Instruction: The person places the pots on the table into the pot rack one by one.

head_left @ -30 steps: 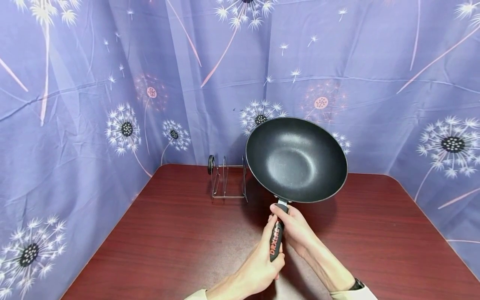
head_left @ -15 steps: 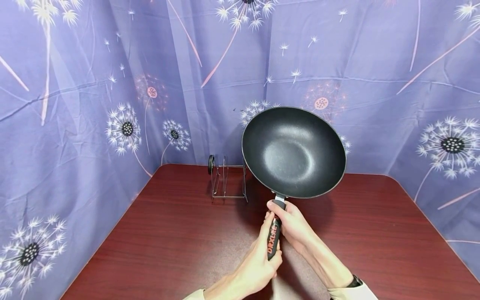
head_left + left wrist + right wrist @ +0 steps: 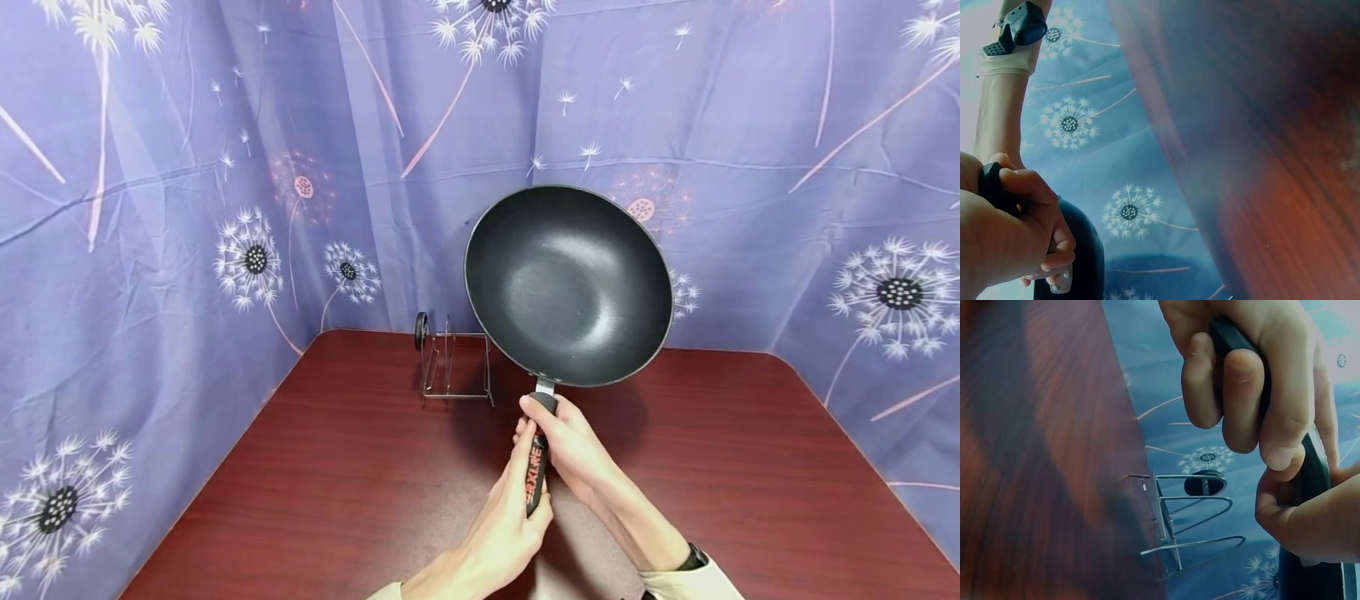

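A black wok (image 3: pixel 566 283) is held up above the table in the head view, tilted so its dark inside faces me. Its black handle (image 3: pixel 537 458) with orange lettering points down toward me. My left hand (image 3: pixel 501 529) grips the lower part of the handle. Higher up, close to the metal joint, my right hand (image 3: pixel 576 450) holds the handle with the thumb laid across it. In the right wrist view the fingers of the left hand (image 3: pixel 1241 381) curl round the handle (image 3: pixel 1316 465). Part of the wok (image 3: pixel 1079 250) shows behind the hands in the left wrist view.
A wire rack (image 3: pixel 456 367) with a black round piece (image 3: pixel 422 331) on its left stands at the back of the reddish-brown table (image 3: pixel 315 467), left of the wok. A purple dandelion-patterned curtain (image 3: pixel 420 242) surrounds the table's back and sides.
Both hands have lifted the wok somewhat higher and shifted it a little to the left. Their hold on the handle looks the same. The rack has stayed in place.
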### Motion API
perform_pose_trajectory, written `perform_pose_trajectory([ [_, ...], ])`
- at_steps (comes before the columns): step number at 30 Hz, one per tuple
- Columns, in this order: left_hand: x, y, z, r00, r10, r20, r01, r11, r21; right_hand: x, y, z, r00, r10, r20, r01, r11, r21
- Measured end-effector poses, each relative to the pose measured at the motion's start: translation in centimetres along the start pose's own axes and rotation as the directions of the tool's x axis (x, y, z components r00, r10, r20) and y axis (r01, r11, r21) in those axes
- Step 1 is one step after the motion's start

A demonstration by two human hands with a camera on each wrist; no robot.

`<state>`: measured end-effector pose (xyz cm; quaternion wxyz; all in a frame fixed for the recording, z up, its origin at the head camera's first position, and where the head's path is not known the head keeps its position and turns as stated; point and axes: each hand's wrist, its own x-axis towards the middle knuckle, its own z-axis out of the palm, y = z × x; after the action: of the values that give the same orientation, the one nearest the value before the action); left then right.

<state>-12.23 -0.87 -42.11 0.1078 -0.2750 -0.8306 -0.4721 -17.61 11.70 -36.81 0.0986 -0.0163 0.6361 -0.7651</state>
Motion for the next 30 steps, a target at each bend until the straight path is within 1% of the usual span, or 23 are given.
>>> perform_pose_trajectory([
  [4, -0.1, 0.1, -0.3, 1.0, -0.006, -0.028, 0.007, 0.999, 0.039, 0.0, -0.3, 0.6, 1.0, -0.015, -0.009, 0.014, 0.999, -0.033],
  [9, -0.3, 0.1, -0.6, 0.999, 0.01, -0.05, -0.005, 0.996, 0.084, -0.1, -0.7, 1.2, 0.999, -0.036, 0.006, 0.036, 0.997, -0.065],
  [15, -0.5, 0.0, -1.1, 0.998, -0.001, -0.067, 0.009, 0.993, 0.12, -0.2, -1.0, 2.0, 0.999, -0.043, 0.022, 0.045, 0.997, -0.065],
  [19, -0.7, 0.0, -1.3, 0.996, -0.005, -0.086, 0.018, 0.99, 0.143, -0.1, -1.1, 2.6, 0.999, -0.046, 0.014, 0.046, 0.997, -0.063],
  [23, -0.7, -0.2, -1.5, 0.991, 0.022, -0.133, 0.003, 0.982, 0.187, -0.1, -1.2, 3.2, 0.999, -0.048, 0.004, 0.048, 0.997, -0.068],
  [25, -0.7, -0.3, -1.6, 0.986, 0.047, -0.161, -0.012, 0.977, 0.214, -0.1, -1.4, 3.5, 0.999, -0.051, 0.004, 0.051, 0.997, -0.065],
  [30, -0.6, -0.6, -1.8, 0.973, 0.084, -0.216, -0.023, 0.962, 0.271, -0.2, -1.7, 4.1, 0.997, -0.078, 0.011, 0.079, 0.993, -0.083],
])
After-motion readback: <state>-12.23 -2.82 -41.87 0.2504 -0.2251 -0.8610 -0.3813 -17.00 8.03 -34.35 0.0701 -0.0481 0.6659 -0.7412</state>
